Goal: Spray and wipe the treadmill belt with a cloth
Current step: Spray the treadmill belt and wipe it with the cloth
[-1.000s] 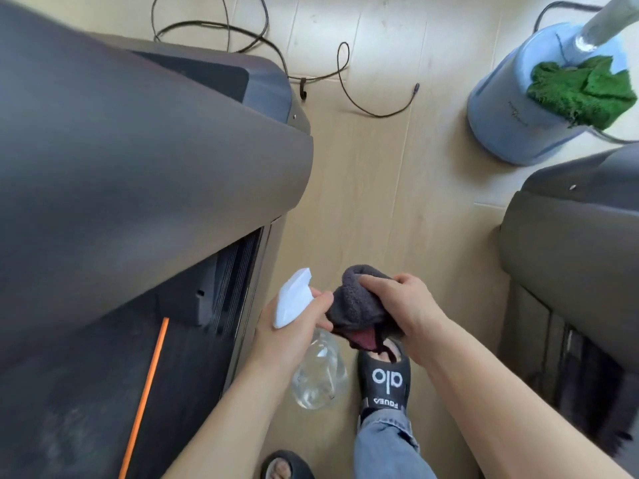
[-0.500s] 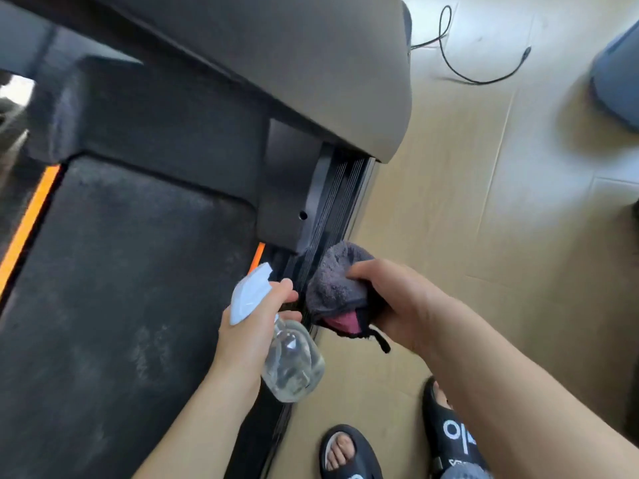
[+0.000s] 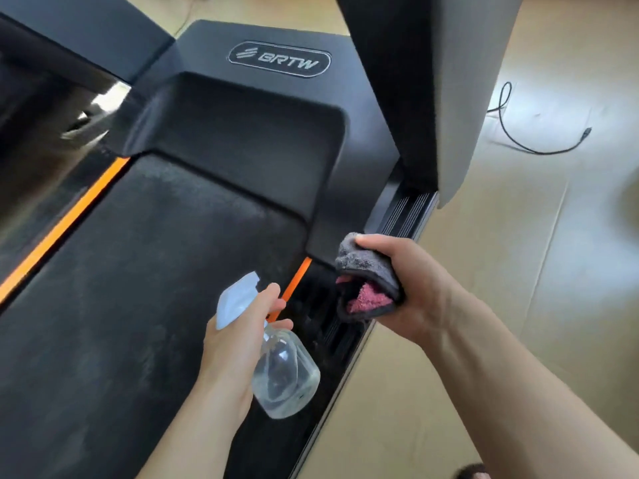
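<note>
1. Holding a clear spray bottle [image 3: 285, 371] in the left hand [image 3: 238, 344], fingers wrapped round the neck just under the pale blue trigger head [image 3: 235, 300]. Looks like a finger sits by the trigger, but whether it's actually squeezing I can't tell.
2. Right hand [image 3: 411, 288] is clenched around a bunched-up grey cloth [image 3: 366, 271] with a pink side poking out underneath. It hangs over the right side rail [image 3: 404, 216] of the treadmill, not over the belt itself, and doesn't look to be touching anything.
3. Treadmill belt [image 3: 145, 288] is the big dark strip filling the left and middle, running from near to far and ending under the motor cover [image 3: 242, 133] with the BRTW badge. Orange stripes [image 3: 62, 226] run down both edges. The surface looks kinda dusty and streaky, no obvious wet patch that I can make out.
4. The bit that matters: the belt lies left of both hands, and the nozzle points far-left, so roughly across the belt toward its far end. The bottle hand is the nearer one, hovering right over the belt's right edge.
5. My guess is spraying comes first, since the cloth is parked off to the side. After that the cloth hand has to swing left, and wiping along the belt's long axis seems the sensible route.
6. A loose black cable [image 3: 539, 146] lies on the floor far right, well clear of everything.
</note>
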Available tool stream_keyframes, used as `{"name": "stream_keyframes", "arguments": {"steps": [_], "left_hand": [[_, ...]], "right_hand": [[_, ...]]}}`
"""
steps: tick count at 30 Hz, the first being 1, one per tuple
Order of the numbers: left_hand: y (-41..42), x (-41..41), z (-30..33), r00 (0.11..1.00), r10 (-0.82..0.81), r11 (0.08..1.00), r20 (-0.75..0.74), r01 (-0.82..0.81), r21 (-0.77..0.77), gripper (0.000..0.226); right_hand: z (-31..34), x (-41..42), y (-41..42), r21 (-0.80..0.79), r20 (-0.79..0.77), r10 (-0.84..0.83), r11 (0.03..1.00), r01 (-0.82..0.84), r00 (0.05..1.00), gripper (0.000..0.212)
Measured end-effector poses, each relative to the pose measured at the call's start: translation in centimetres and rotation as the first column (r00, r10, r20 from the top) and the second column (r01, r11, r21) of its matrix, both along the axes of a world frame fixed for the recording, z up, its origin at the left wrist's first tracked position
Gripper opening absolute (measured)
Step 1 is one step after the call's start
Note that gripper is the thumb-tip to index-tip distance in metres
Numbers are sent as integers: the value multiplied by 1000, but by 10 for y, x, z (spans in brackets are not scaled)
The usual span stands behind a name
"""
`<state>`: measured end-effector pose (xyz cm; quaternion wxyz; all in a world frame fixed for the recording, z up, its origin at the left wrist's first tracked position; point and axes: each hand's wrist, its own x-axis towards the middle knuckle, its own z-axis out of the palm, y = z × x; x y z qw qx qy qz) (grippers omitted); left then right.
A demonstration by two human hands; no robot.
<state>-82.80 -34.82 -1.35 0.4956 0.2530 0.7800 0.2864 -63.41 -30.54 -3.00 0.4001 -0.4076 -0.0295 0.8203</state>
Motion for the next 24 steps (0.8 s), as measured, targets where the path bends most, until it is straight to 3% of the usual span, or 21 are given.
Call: {"name": "stream_keyframes", "arguments": {"steps": [2,4,8,10,12,15,17,20,24], "left_hand": [[4,-4,-3,1000,19,999,21,-20,28,24],[8,-8,-6,997,53,995,49,-57,77,26],[19,-12,-12,992,84,984,89,-97,152,33],[25,-16,-15,990,96,981,108,-113,160,34],[31,-18,-17,987,82,986,136,-101,136,29],[38,-29,-23,973,39,992,228,-64,105,27],[43,-37,-27,958,30,994,287,-59,94,27],[45,-48,-36,944,14,995,329,-46,89,28],[49,-51,-42,917,30,988,398,-86,124,27]], "right_hand": [[8,-11,16,83,257,-22,997,0,966,10],[14,-23,29,197,499,-93,980,-8,862,10],[10,-47,49,421,682,-295,906,-29,669,13],[-2,-56,60,493,836,-396,846,-202,380,14],[-16,-61,67,435,894,-440,806,-401,84,21],[-40,-71,73,307,831,-514,742,-597,-212,25],[-52,-71,80,301,774,-563,731,-612,-291,28],[-61,-68,96,313,742,-588,728,-610,-321,40],[-66,-56,114,200,715,-590,686,-699,-375,48]]}}
